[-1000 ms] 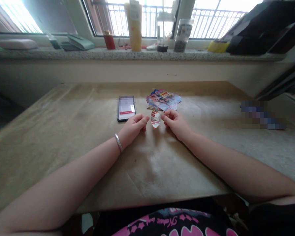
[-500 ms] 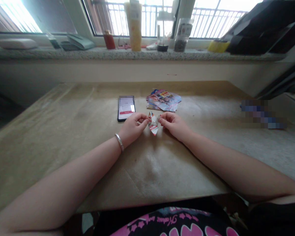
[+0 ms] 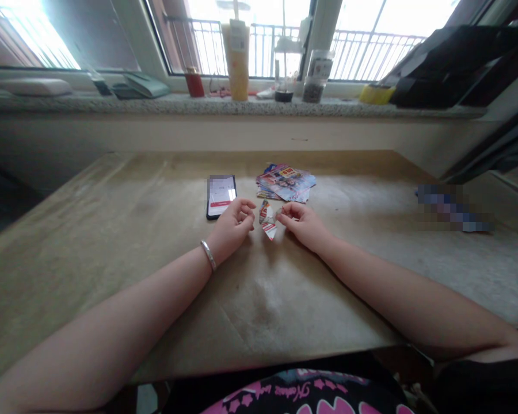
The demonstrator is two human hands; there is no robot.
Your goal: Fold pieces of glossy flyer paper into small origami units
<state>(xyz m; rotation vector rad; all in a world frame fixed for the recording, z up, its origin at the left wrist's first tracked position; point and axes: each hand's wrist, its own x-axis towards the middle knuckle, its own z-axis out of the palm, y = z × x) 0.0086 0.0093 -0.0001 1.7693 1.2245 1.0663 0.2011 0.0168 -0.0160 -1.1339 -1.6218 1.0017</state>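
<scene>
A small folded piece of printed paper [image 3: 268,221], white with red stripes and pointed ends, is between my hands just above the table. My right hand [image 3: 301,223] pinches its right edge between thumb and fingertips. On the other side, my left hand [image 3: 236,221] is a short gap away from the paper, fingers loosely curled and apart, with nothing in it. A silver bangle [image 3: 208,255] circles my left wrist. Behind my left hand lies a phone [image 3: 221,198] with a lit screen. A stack of colourful printed leaflets [image 3: 287,183] sits just beyond the folded paper.
The table [image 3: 155,241] has a pale brown covering. At its right lies a blurred bluish item [image 3: 453,210]. Along the stone windowsill [image 3: 164,106] stand a tall yellow-filled cup [image 3: 237,63], a red container [image 3: 194,83], a clear jar [image 3: 317,77] and a black bag [image 3: 440,75].
My left hand has let go of the folded paper and drawn slightly left. My right hand keeps its pinch. The whole view has shifted down a little as the camera tilts.
</scene>
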